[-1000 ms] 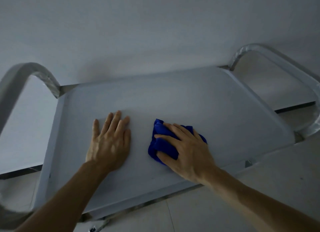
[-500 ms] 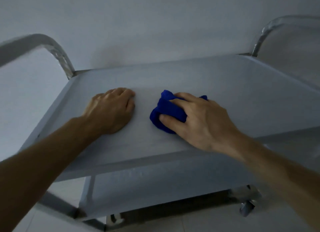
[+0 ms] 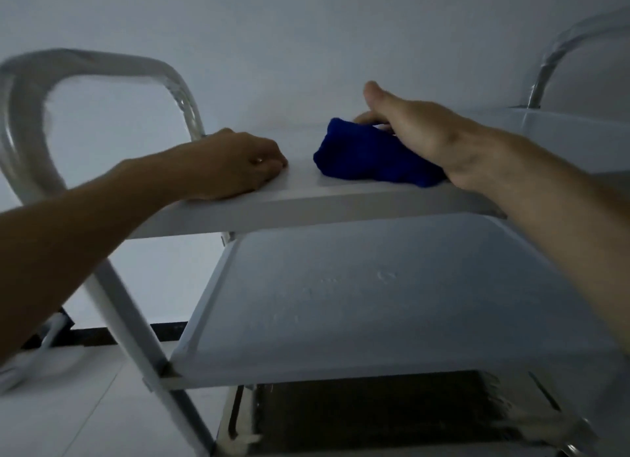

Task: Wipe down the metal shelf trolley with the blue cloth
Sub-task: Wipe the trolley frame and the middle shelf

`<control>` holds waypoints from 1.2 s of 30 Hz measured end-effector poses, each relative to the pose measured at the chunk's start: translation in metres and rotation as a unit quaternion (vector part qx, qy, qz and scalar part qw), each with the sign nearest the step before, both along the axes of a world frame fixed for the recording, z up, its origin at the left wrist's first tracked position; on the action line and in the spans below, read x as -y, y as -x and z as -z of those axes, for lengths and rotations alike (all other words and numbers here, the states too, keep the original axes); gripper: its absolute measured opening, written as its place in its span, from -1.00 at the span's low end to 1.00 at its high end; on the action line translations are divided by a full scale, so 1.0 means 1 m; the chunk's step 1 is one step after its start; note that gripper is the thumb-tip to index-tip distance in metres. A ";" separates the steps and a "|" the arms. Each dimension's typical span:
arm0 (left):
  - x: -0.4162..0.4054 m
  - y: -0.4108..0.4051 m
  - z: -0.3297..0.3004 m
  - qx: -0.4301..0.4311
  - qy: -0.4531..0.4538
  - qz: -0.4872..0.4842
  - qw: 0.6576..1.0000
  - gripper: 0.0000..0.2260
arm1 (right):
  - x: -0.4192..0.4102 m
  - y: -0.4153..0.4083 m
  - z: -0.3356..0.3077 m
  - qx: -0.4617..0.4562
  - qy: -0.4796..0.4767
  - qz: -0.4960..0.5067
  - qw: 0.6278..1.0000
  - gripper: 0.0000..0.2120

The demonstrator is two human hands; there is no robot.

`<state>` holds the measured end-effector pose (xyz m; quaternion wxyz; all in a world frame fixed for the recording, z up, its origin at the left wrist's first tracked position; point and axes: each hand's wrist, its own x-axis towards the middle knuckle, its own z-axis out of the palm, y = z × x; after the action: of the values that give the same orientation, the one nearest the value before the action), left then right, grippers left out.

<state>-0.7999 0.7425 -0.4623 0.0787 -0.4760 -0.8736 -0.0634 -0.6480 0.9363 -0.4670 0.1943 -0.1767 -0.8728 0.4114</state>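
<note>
The metal trolley's top shelf point(image 3: 341, 206) is seen almost edge-on from low down. A bunched blue cloth point(image 3: 358, 156) lies on it near the front edge. My right hand point(image 3: 419, 132) lies over the cloth from the right, thumb raised, its fingers curled over the cloth's far side and holding it. My left hand point(image 3: 238, 163) rests on the shelf just left of the cloth, a small gap between them, fingers bent down onto the surface and holding nothing.
The middle shelf point(image 3: 375, 303) lies bare below, with a dark bottom shelf point(image 3: 375, 419) under it. Curved handles rise at the left end point(image 3: 30, 81) and the right end point(image 3: 552, 57). A slanted leg point(image 3: 136, 337) runs down on the left. A plain wall stands close behind.
My head has dropped low, so the top shelf went from seen from above to edge-on and the lower shelves came into view. Both hands stayed on the top shelf.
</note>
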 end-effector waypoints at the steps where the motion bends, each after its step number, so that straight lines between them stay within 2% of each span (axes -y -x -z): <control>1: 0.004 -0.005 0.000 0.003 -0.020 0.003 1.000 -0.75 | -0.001 0.000 0.000 -0.009 -0.012 0.013 1.000 -0.52; 4: 0.012 -0.020 -0.001 -0.009 -0.066 0.015 0.998 -0.80 | -0.002 0.003 0.004 -0.003 -0.050 0.033 0.998 -0.52; 9: 0.032 -0.045 0.011 -0.032 -0.139 0.045 0.989 -0.81 | 0.003 0.001 0.000 0.009 -0.031 0.049 0.998 -0.52; 12: 0.046 -0.056 0.022 -0.011 -0.198 0.039 0.979 -0.83 | 0.005 0.000 0.000 -0.033 -0.029 0.035 0.998 -0.55; 15: 0.062 -0.066 0.035 -0.001 -0.271 0.041 0.962 -0.84 | 0.014 -0.002 -0.002 -0.113 -0.029 0.004 0.993 -0.68; 17: 0.071 -0.072 0.042 0.037 -0.338 0.048 0.939 -0.83 | 0.030 -0.003 -0.002 -0.166 -0.021 -0.034 0.985 -0.74; 20: 0.080 -0.081 0.052 0.120 -0.429 0.081 0.892 -0.83 | 0.062 0.000 0.005 -0.240 -0.014 -0.087 0.967 -0.72; 24: 0.092 -0.093 0.067 0.233 -0.533 0.123 0.804 -0.65 | 0.113 0.007 0.028 -0.303 -0.087 -0.086 0.945 -0.65; 26: 0.102 -0.094 0.077 0.240 -0.560 0.111 0.785 -0.62 | 0.137 0.008 0.043 -0.335 -0.097 -0.093 0.932 -0.66; 28: 0.116 -0.090 0.089 0.234 -0.573 0.088 0.781 -0.67 | 0.156 0.009 0.059 -0.363 -0.064 -0.122 0.922 -0.71; 30: 0.131 -0.085 0.104 0.265 -0.574 0.061 0.772 -0.66 | 0.170 0.011 0.076 -0.371 -0.020 -0.162 0.914 -0.76; 33: 0.154 -0.079 0.129 0.362 -0.555 0.029 0.749 -0.62 | 0.189 0.021 0.108 -0.339 0.064 -0.197 0.918 -0.79; 36: 0.165 -0.071 0.144 0.352 -0.556 -0.012 0.752 -0.78 | 0.207 0.038 0.143 -0.285 0.156 -0.187 0.927 -0.76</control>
<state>-0.7286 0.5775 -0.6059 0.0170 -0.2816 -0.6555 -0.7005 -0.6860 0.7297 -0.6102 0.3241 0.0866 -0.7229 0.6041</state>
